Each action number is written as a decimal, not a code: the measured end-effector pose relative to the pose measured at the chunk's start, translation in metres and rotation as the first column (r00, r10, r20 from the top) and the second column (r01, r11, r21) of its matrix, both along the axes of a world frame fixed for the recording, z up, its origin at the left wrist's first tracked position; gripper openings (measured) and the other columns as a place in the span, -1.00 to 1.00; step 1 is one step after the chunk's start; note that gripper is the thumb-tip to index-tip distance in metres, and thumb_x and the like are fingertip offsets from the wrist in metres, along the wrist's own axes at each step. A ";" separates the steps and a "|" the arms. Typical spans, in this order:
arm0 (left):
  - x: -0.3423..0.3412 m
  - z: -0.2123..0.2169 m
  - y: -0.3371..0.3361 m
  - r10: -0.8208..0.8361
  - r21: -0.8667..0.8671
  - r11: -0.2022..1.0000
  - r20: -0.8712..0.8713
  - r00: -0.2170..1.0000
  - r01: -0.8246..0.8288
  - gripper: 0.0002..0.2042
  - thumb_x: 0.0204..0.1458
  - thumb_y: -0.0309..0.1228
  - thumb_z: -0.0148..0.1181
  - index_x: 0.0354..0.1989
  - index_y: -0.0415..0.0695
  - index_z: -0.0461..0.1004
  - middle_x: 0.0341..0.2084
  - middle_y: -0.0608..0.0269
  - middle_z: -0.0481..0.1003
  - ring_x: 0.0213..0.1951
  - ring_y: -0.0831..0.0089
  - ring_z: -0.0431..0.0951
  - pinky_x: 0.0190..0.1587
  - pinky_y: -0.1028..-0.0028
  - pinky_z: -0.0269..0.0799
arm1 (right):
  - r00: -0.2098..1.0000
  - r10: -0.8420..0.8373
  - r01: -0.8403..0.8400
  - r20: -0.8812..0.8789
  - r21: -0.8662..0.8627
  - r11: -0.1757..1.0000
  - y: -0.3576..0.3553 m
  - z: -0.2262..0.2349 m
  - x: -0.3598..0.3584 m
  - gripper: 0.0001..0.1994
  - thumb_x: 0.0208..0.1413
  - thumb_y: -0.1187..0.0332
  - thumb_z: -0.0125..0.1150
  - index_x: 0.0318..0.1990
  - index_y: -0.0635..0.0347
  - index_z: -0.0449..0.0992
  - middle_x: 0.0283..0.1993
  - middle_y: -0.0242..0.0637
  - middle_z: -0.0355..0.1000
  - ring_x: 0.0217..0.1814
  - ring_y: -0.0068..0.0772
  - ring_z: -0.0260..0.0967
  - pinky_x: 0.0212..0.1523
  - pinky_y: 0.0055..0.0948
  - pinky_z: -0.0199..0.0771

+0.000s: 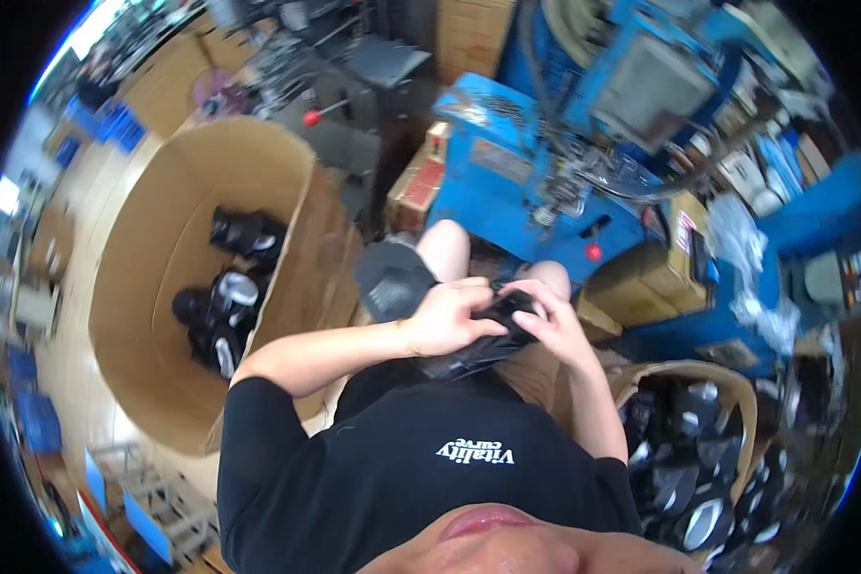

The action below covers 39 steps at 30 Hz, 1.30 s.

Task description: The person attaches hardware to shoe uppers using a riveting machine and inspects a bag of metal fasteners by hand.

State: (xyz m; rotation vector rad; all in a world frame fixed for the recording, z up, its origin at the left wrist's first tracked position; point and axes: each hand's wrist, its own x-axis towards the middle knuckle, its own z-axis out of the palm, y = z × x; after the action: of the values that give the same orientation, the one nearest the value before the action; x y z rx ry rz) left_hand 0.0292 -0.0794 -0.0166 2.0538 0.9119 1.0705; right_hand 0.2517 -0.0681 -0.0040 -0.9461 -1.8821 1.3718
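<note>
My left hand [450, 318] and my right hand [553, 323] meet over my lap, both closed on a soft black cap-like piece [469, 360]. Its upper part bunches between the thumbs and fingers, and its lower part hangs toward my shirt. Exactly what kind of piece it is cannot be made out through the blur. Just left of my left hand, by my knee, sits a dark grey rounded cap-like thing [392, 281], apart from the fingers.
A tall cardboard box [163, 258] at left holds black-and-white pieces [234, 292]. Ahead stands a blue machine [502, 158] with a red-knobbed lever [594, 251]. At right are a closed carton [641, 282] and an open box [748, 402] full of similar black pieces.
</note>
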 end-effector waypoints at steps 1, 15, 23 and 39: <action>0.002 -0.002 0.002 -0.055 0.002 0.998 0.000 0.998 0.055 -0.57 -0.17 -0.24 0.43 -0.59 -0.26 0.26 -0.60 0.15 0.28 -0.53 0.21 0.30 -0.44 0.31 0.26 | 0.999 -0.016 0.011 0.048 0.115 0.993 -0.008 -0.002 0.004 -0.62 0.06 0.34 0.26 0.01 0.32 0.42 0.02 -0.22 0.37 0.15 -0.28 0.27 0.20 -0.36 0.19; 0.010 0.161 -0.025 -0.463 0.297 0.876 0.734 0.496 0.379 -0.36 0.17 0.28 -0.41 0.08 0.15 0.44 -0.10 0.05 0.36 0.17 0.07 0.16 0.21 -0.04 0.04 | 0.964 -0.242 0.250 -0.114 0.057 0.967 -0.032 -0.046 0.020 -0.71 0.10 0.33 0.19 -0.13 0.40 0.50 0.02 -0.14 0.39 0.21 -0.20 0.19 0.24 -0.28 0.10; 0.007 0.176 -0.027 -0.639 0.381 0.683 0.724 0.258 0.624 -0.45 0.24 0.18 -0.47 -0.07 0.24 0.51 -0.13 0.01 0.41 0.15 -0.04 0.19 0.23 -0.21 -0.02 | 0.977 -0.176 0.188 -0.120 0.093 0.978 -0.023 -0.049 0.007 -0.71 0.11 0.31 0.14 -0.14 0.40 0.50 -0.02 -0.18 0.42 0.23 -0.19 0.16 0.25 -0.25 0.07; -0.015 0.032 0.105 -0.482 -0.245 0.876 -0.483 0.731 0.415 -0.57 -0.16 -0.16 0.40 -0.22 -0.24 0.50 -0.32 0.10 0.45 -0.12 0.17 0.42 0.01 0.29 0.29 | 0.923 -0.338 0.362 -0.181 0.119 0.925 0.008 -0.032 0.041 -0.77 0.10 0.44 0.24 -0.12 0.38 0.49 -0.02 -0.18 0.44 0.16 -0.24 0.26 0.18 -0.35 0.20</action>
State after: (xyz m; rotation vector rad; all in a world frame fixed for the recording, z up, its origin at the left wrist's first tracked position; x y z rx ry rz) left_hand 0.0144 0.0253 0.0149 2.3408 0.6391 0.1673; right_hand 0.2931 -0.0603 -0.0364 -1.0092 -1.5800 1.0421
